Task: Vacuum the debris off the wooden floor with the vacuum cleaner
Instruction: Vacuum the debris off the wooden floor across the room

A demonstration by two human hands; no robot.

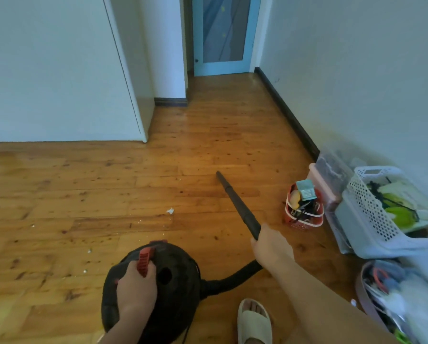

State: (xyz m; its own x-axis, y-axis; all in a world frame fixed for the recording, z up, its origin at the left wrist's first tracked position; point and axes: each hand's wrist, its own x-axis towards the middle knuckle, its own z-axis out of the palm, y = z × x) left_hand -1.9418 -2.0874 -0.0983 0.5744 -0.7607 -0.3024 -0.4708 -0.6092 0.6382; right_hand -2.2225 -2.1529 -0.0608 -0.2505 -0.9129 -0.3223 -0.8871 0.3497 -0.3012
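White walls (344, 58) and dark skirting (290, 117) edge the wooden floor (208, 145) — pale-blue door (223, 68) beyond.

Left hand (136, 289) grips vacuum cleaner (175, 281); right hand (272, 247) holds nozzle (237, 204)

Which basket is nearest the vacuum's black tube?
The small red basket, just right of the tube; the white holey basket sits farther right.

Bare left hand (136, 286), bare right hand (272, 247), bare forearms, one foot in a cream open-toed slide sandal (254, 324)
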